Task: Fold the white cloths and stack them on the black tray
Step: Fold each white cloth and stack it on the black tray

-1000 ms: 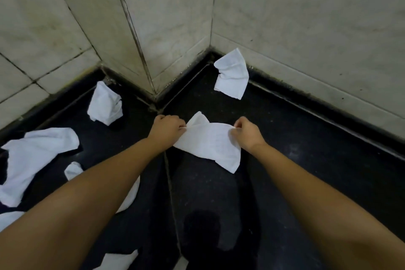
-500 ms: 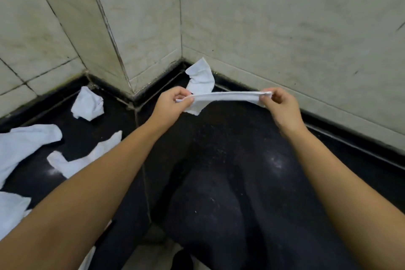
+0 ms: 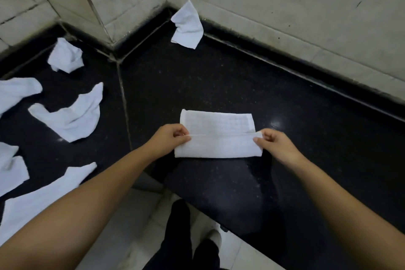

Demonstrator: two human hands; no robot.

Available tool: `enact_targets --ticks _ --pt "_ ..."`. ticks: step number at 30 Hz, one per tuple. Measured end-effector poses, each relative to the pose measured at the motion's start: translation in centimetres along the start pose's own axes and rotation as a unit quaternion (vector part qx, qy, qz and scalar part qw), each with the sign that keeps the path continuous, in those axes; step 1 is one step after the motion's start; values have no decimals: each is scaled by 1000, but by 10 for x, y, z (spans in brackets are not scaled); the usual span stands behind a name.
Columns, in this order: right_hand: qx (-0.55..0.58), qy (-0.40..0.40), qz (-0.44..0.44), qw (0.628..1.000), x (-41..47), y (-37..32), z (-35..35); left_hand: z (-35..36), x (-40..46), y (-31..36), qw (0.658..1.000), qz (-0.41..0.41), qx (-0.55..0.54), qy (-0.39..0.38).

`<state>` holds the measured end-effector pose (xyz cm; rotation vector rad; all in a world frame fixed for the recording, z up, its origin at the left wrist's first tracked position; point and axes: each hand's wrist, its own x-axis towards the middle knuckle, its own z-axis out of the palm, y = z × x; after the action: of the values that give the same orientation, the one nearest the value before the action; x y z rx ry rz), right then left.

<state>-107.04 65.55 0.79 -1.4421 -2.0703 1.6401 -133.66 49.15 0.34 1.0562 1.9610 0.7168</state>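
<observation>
Two hands, left hand [image 3: 168, 141], right hand [image 3: 275, 146], pinching white cloth [image 3: 215, 136] ends

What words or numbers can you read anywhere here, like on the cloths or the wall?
None: no words, numbers or labels show.
The white cloth held by both hands shows only a woven grid.
The wall tiles show only stains and marks.

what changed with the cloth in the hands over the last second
The cloth, held stretched in the air half a second ago, now lies on the black counter, its near part folded over. The left hand and right hand still pinch its ends. The crumpled cloth in the corner stayed put.
</observation>
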Motion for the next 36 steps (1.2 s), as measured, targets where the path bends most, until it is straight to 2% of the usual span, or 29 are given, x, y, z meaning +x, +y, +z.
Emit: enact_targets --ticks 4,8,10,12,14,16,18,22,25,28,30,32,34,36 --pt "-37 83 21 996 37 -18 3 -12 43 15 997 11 41 60" --pt "-123 130 54 982 65 -27 13 -17 78 24 992 -16 104 67" --pt "-166 142 64 974 72 -28 20 -15 89 20 982 -7 177 60" --pt "-241 151 70 956 75 -27 27 -10 95 14 964 21 259 65" --pt "-325 153 62 931 78 -32 30 -7 95 6 956 42 276 92" --pt "-386 142 27 911 82 -46 35 -6 86 1 961 41 247 121" --pt "-402 108 -26 909 91 -67 46 -3 70 -4 962 33 231 142" --pt "-405 -46 -124 905 109 -110 101 11 30 -19 949 -13 272 161" --pt "-451 -109 -123 877 118 -124 142 20 18 -29 933 -48 318 159" --pt "-493 -147 -101 852 121 -130 153 23 17 -27 934 -70 312 158" --pt "-456 -164 -89 870 118 -133 147 23 18 -22 945 -80 279 151" --pt "-344 -158 -80 922 114 -139 133 16 22 -15 965 -83 210 131" --pt "-230 -124 -95 960 110 -152 111 -1 25 -4 988 -75 62 120" --pt "-147 -79 -124 978 102 -169 86 -26 28 16 985 -34 -50 161"
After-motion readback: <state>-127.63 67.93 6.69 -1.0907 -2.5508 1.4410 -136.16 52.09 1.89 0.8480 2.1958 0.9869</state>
